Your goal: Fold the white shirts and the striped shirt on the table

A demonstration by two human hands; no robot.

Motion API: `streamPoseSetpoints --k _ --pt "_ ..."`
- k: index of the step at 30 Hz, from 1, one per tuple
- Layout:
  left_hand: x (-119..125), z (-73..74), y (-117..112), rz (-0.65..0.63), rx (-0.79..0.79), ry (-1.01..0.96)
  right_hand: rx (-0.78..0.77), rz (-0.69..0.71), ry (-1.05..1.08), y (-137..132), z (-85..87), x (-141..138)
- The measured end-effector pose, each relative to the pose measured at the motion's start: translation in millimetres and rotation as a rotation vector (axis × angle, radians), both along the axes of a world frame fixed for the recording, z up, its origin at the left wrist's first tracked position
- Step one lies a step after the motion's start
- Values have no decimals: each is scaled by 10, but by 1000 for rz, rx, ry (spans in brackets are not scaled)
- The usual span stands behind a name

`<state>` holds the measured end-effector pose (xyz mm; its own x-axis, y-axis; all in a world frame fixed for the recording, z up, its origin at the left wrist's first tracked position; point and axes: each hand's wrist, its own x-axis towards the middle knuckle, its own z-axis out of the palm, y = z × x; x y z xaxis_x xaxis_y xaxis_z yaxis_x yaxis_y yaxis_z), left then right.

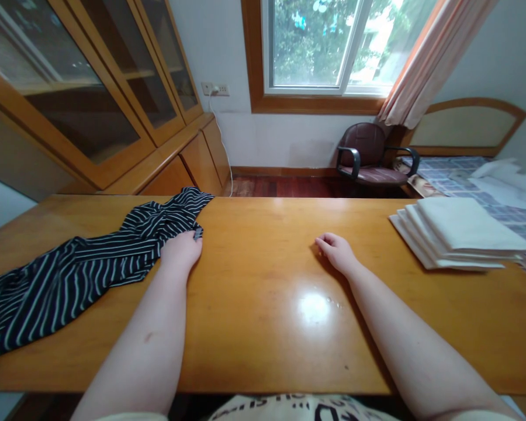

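A black garment with white stripes [109,251] lies crumpled along the left side of the wooden table [254,280], running from the left edge of the view to the far edge of the tabletop. My left hand [182,250] is closed on its right-hand edge, and a small grey patch, perhaps a label, shows by the fingers. What kind of garment it is, I cannot tell. Right of the table's middle, my right hand [336,251] rests on or just above the surface with its fingers curled in; nothing shows in them.
A stack of folded white cloth-like pieces [460,228] sits at the table's right. Beyond the table are a maroon armchair [370,152], a bed with a checked cover [451,175] and a window [315,47]. Glass-fronted cabinets [127,76] stand at the left.
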<state>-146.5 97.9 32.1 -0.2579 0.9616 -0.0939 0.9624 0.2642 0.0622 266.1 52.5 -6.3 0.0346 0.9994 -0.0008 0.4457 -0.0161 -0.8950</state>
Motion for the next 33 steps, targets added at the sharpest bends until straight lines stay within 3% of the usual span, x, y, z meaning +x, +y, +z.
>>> streamPoseSetpoints --k 5,11,15,18,21,24,27,31,33 --pt "477 126 -189 -265 -31 -24 20 -4 -14 3 7 0" --pt "973 154 -464 -456 41 -424 15 -7 -12 2 1 5" --pt "1153 138 -609 -641 52 -700 -2 -12 5 -2 10 -1" --pt "1222 186 -686 -829 -105 -834 -3 -22 4 -8 18 -3" --pt "1208 289 -705 -926 -181 -950 22 -54 20 -14 14 -1" --pt "1070 358 -639 -928 -32 -875 74 -80 13 -18 11 -3" --pt "830 330 -512 -829 40 -628 140 -87 -85 -21 29 -14" --pt "545 215 -358 -573 -40 -261 206 1 -183 -33 63 -36" --pt "479 176 -317 -541 -125 -166 271 131 -214 -45 72 -50"
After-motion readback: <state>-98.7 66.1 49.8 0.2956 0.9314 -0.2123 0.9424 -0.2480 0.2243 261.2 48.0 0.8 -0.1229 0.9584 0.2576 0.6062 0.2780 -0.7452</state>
